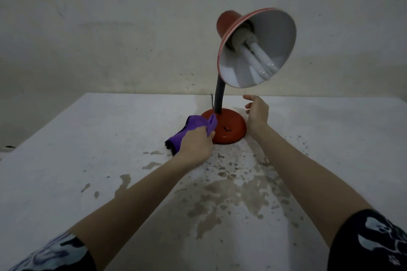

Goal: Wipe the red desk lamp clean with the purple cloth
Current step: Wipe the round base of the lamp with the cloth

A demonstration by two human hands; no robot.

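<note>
Pale, blotchy wall rises behind a white table (88, 138) that is spotted with brownish stains near its middle. On the table stands the red desk lamp (224, 127), its round base towards the far edge, a dark neck rising to a tilted shade (229, 22) with white bulb tubes (257, 59) showing inside. The left hand (196, 145) is clenched around the purple cloth (191, 126), pressing a fold of it onto the left side of the base. The right hand (256, 112) hangs just beside the base's right edge, fingers loosely spread and holding nothing; whether it touches the base is hard to tell.
</note>
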